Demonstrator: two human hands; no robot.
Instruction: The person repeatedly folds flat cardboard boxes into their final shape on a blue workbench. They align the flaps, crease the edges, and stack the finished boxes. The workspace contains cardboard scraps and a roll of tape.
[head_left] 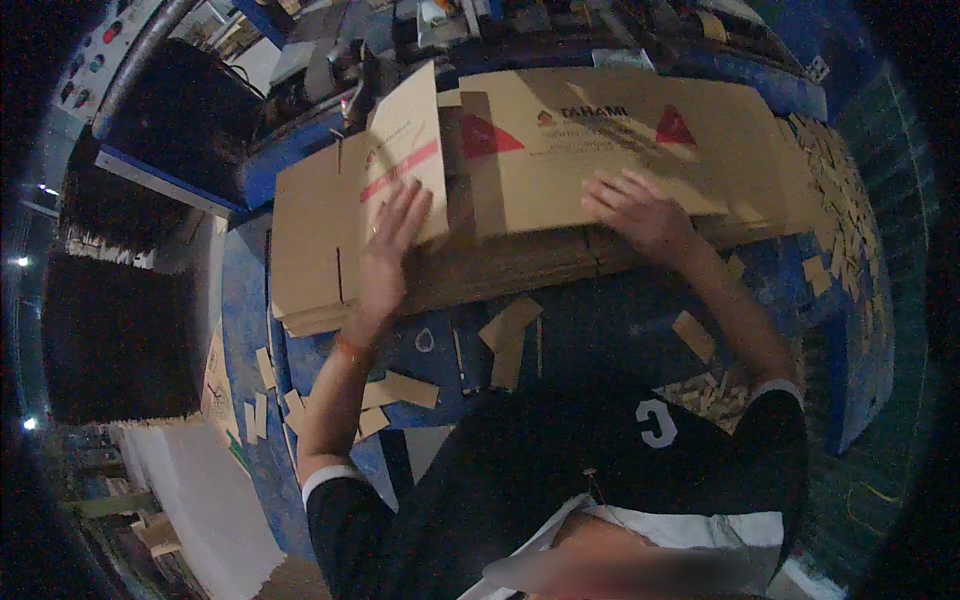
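A stack of flat brown cardboard box blanks [420, 280] lies across the table in front of me. On its top blank [560, 185], printed with dark lettering and red triangles, one panel [405, 150] with a red stripe stands tilted up at the left. My left hand [398, 225] rests against the face of that raised panel, fingers stretched out; its thumb is hard to see. Further right, my right hand [640, 215] lies with extended fingers on the blank's printed surface, near its front edge. Neither hand is visibly wrapped round anything.
Behind the stack runs a dark machine [400, 35] with a blue frame. A control panel with buttons [95, 65] is at the far left. Cardboard offcuts [510, 335] lie on the blue table [620, 310]. More scraps [845, 200] are heaped at the right.
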